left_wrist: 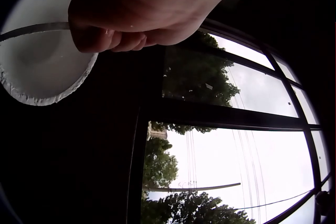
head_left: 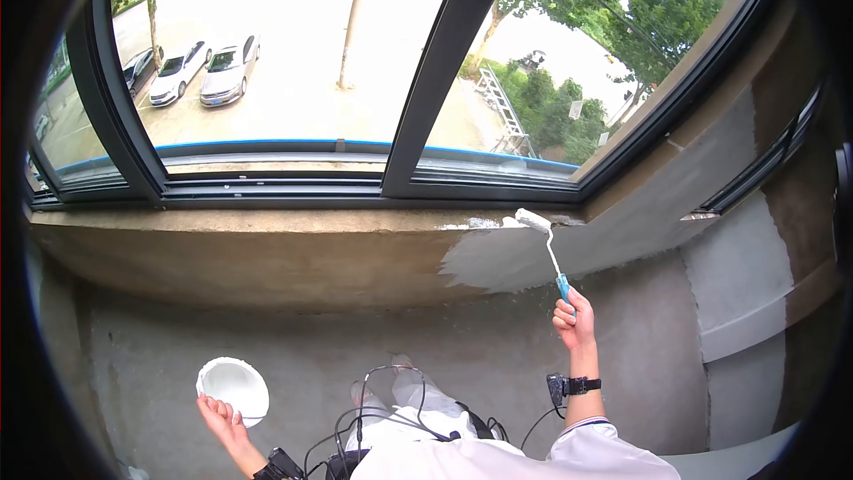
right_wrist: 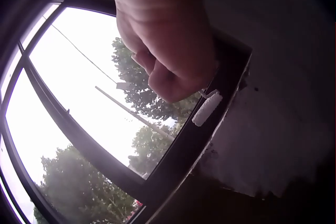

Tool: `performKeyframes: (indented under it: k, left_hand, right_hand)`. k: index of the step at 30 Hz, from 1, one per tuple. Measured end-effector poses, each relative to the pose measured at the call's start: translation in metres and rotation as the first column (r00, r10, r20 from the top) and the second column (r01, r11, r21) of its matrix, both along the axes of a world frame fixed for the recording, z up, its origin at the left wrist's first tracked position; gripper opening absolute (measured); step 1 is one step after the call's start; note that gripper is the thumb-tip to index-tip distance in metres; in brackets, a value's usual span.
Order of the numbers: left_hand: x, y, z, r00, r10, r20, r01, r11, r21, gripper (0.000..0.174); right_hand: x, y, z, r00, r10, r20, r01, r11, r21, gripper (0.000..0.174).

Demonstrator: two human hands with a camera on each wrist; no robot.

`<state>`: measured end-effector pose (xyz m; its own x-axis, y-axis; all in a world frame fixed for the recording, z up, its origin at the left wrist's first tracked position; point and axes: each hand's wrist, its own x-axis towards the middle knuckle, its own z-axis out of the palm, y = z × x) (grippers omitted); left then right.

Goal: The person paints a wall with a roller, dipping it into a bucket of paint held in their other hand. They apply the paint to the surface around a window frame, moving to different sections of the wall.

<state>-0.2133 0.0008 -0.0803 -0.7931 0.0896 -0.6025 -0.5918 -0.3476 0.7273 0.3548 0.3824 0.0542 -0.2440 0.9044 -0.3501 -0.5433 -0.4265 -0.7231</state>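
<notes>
My right hand [head_left: 576, 318] grips the blue handle of a small paint roller [head_left: 533, 220], its arm stretched toward the window. The white roller sleeve lies at the sill edge, where fresh white paint [head_left: 484, 223] shows; in the right wrist view, the roller [right_wrist: 208, 109] sticks out past the curled fingers against the dark frame. Low on the left, my left hand [head_left: 227, 425] holds a white bucket [head_left: 255, 388] by its thin bail handle. The left wrist view shows that handle [left_wrist: 37, 28] running into the curled fingers, and the bucket's rim [left_wrist: 68, 90] coated with white.
Above the ledge [head_left: 222, 220] stands a dark-framed sliding window [head_left: 293, 188]. Below it, the wall is bare brown [head_left: 311, 262] on the left and pale grey-white [head_left: 506, 258] on the right. Cables [head_left: 355, 431] hang in front of my body over the grey floor [head_left: 160, 338].
</notes>
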Motion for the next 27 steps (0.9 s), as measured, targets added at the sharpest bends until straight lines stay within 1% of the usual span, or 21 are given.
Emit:
performKeyframes:
  k: [2,4,6,8,10,13,15,16,20,23,25,27]
  left_hand:
    - [0.001,0.007,0.001,1.0,-0.029,0.003,0.029,0.999,0.014,0.039]
    - [0.002,0.017,0.006,0.999,-0.039,0.013,0.039,0.999,0.036,0.041]
    - [0.004,0.025,0.009,0.999,-0.049,0.021,0.047,0.997,0.059,0.044]
    - [0.007,0.032,0.008,0.997,-0.069,0.033,0.067,0.995,0.069,0.044]
    - [0.01,0.035,0.004,0.996,-0.079,0.039,0.076,0.995,0.065,0.044]
    - [0.015,0.033,0.0,0.993,-0.111,0.038,0.108,0.993,0.056,0.043]
    - [0.015,0.033,-0.004,0.99,-0.135,0.03,0.133,0.989,0.061,0.041]
    - [0.016,0.032,-0.006,0.992,-0.123,0.036,0.122,0.992,0.037,0.041]
    - [0.018,0.039,-0.006,0.994,-0.1,0.046,0.101,0.995,-0.012,0.04]
    - [0.022,0.047,0.006,0.993,-0.113,0.023,0.114,0.993,-0.033,0.041]
    - [0.02,0.047,0.003,0.991,-0.13,0.026,0.13,0.991,-0.032,0.042]
    - [0.02,0.051,0.001,0.989,-0.144,0.029,0.145,0.989,-0.025,0.042]
  right_hand:
    - [-0.003,0.012,0.002,1.0,-0.022,0.013,0.022,1.0,0.015,0.008]
    - [-0.013,0.023,0.003,0.992,-0.028,0.122,0.027,1.0,0.013,0.006]
    - [-0.018,0.028,-0.001,0.991,-0.017,0.129,0.018,1.0,-0.006,0.006]
    - [-0.025,0.029,-0.006,0.982,-0.026,0.19,0.038,0.997,-0.06,0.007]
    - [-0.031,0.026,-0.014,0.972,-0.024,0.233,0.042,0.996,-0.075,0.009]
    - [-0.04,0.014,-0.017,0.972,-0.03,0.235,0.055,0.994,-0.099,0.008]
    - [-0.048,0.0,-0.019,0.977,-0.039,0.21,0.069,0.989,-0.135,0.007]
    - [-0.055,-0.011,-0.016,0.978,-0.045,0.204,0.078,0.984,-0.159,0.008]
    - [-0.064,-0.026,-0.037,0.985,-0.066,0.161,0.092,0.983,-0.16,0.009]
    - [-0.056,-0.029,-0.052,0.998,-0.049,0.045,0.055,0.988,-0.145,0.009]
    - [-0.053,-0.037,-0.053,0.999,-0.045,0.01,0.046,0.985,-0.167,0.009]
    - [-0.051,-0.041,-0.056,0.999,-0.03,-0.036,0.023,0.981,-0.192,0.014]
